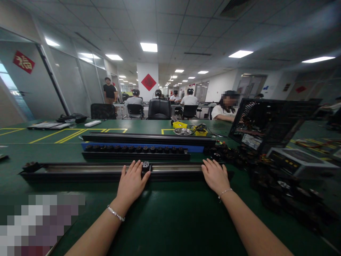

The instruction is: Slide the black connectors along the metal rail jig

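Note:
A long black rail (87,174) with a metallic channel lies across the green table in front of me. My left hand (132,183) rests over its middle, fingers stretched out, thumb apart. A small black round part (146,166) with a silvery top sits in the channel beside my left index finger and thumb; I cannot tell whether they touch it. Towards the rail's right end lies my right hand (216,176), palm down, with fingers extended over the rail. Another black part (30,166) sits at the rail's left end.
Behind the rail, a shorter black rail (133,155) carries a row of black parts, beside a blue strip (197,148) and another long rail (149,138). At right are loose black parts (283,192), a power supply (301,161) and an open computer case (271,121). A person (226,106) sits opposite.

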Motion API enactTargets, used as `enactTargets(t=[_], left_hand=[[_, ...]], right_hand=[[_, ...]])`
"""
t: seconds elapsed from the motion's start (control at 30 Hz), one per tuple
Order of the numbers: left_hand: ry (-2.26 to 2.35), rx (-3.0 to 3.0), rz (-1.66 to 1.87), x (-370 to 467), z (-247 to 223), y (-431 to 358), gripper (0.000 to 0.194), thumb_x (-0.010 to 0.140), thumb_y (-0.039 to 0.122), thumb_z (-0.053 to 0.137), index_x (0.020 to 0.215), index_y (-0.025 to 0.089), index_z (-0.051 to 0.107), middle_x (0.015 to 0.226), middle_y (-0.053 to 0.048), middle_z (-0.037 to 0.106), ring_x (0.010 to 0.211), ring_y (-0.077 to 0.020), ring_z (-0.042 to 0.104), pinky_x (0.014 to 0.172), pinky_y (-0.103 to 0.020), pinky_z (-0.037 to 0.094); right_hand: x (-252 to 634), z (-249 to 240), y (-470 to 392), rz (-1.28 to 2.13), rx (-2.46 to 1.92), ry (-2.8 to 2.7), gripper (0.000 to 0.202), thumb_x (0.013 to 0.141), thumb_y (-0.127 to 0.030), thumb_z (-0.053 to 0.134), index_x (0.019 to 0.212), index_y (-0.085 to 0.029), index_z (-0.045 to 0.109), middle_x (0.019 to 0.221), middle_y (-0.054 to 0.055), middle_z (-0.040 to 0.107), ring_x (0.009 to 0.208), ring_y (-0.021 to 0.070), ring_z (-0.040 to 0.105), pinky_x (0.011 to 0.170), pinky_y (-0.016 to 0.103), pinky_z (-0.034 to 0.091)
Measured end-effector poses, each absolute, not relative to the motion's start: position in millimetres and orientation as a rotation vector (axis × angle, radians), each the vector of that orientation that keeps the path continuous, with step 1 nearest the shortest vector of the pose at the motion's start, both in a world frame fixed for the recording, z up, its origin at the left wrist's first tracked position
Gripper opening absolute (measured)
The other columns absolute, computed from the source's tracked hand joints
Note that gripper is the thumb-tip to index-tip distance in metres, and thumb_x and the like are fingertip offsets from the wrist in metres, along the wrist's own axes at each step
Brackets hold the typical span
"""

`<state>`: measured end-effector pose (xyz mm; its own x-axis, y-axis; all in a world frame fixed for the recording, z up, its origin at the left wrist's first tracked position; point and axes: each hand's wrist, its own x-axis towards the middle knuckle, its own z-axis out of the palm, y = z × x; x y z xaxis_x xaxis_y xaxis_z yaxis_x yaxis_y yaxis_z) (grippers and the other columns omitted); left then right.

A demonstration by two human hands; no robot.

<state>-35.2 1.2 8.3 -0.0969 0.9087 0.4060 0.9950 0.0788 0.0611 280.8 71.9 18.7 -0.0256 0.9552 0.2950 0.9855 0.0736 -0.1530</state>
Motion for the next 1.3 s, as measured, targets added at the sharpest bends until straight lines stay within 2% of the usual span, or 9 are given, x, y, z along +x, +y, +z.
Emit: enactTargets(t=[0.2,0.37,0.43,0.53,0.63,1.0,1.3], left_hand=[[-2.072,-1.901,-0.479,-34,8,2,0.065,0.087,0.056,0.022,0.130,0.014,0.047,0.138,-0.009,0.047,0.133,-0.0256,0.034,0.110,-0.051,0.022],[-2.069,-1.905,-0.485,-35,6,2,0.066,0.087,0.057,0.023,0.130,0.014,0.047,0.138,-0.009,0.047,0.132,-0.0257,0.034,0.110,-0.052,0.022],[-2.069,-1.908,-0.485,-35,6,2,0.066,0.087,0.058,0.023,0.130,0.014,0.047,0.138,-0.009,0.047,0.132,-0.0258,0.034,0.110,-0.053,0.021],[-2.066,-1.912,-0.491,-35,6,2,0.065,0.087,0.058,0.023,0.131,0.016,0.047,0.139,-0.009,0.046,0.133,-0.0259,0.034,0.110,-0.054,0.020],[-2.058,-1.921,-0.492,-34,6,2,0.064,0.087,0.057,0.023,0.131,0.017,0.047,0.139,-0.009,0.046,0.133,-0.0261,0.034,0.110,-0.054,0.020],[-2.050,-1.924,-0.481,-31,8,1,0.062,0.086,0.057,0.026,0.130,0.018,0.048,0.139,-0.009,0.046,0.133,-0.0263,0.034,0.110,-0.052,0.021],[-1.996,-1.981,-0.508,-29,8,1,0.065,0.086,0.057,0.027,0.128,0.012,0.050,0.136,-0.011,0.049,0.133,-0.0244,0.034,0.111,-0.047,0.024]], right_hand=[[275,18,69,-0.137,-1.837,-2.143,0.055,0.092,-0.046,0.020,0.131,-0.020,0.048,0.140,0.003,0.043,0.132,0.0240,0.031,0.109,0.051,0.017],[270,18,64,-0.118,-1.600,-2.359,0.056,0.090,-0.055,0.025,0.134,-0.026,0.044,0.143,0.004,0.040,0.133,0.0225,0.030,0.109,0.045,0.021],[268,18,62,-0.122,-1.566,-2.379,0.052,0.088,-0.055,0.031,0.128,-0.028,0.051,0.143,0.005,0.039,0.133,0.0237,0.029,0.108,0.046,0.021],[266,18,61,-0.107,-1.558,-2.389,0.042,0.088,-0.053,0.035,0.108,-0.027,0.062,0.143,0.006,0.039,0.134,0.0256,0.028,0.107,0.048,0.021],[265,21,60,-0.072,-1.565,-2.395,0.041,0.088,-0.053,0.036,0.098,-0.025,0.064,0.143,0.007,0.039,0.134,0.0264,0.027,0.106,0.049,0.022],[261,27,54,-0.088,-1.580,-2.397,0.039,0.088,-0.050,0.038,0.093,-0.021,0.063,0.141,0.009,0.042,0.133,0.0264,0.029,0.108,0.052,0.016],[264,26,55,-0.048,-1.556,-2.383,0.038,0.086,-0.050,0.041,0.087,-0.020,0.064,0.139,0.009,0.044,0.134,0.0262,0.027,0.108,0.051,0.017]])
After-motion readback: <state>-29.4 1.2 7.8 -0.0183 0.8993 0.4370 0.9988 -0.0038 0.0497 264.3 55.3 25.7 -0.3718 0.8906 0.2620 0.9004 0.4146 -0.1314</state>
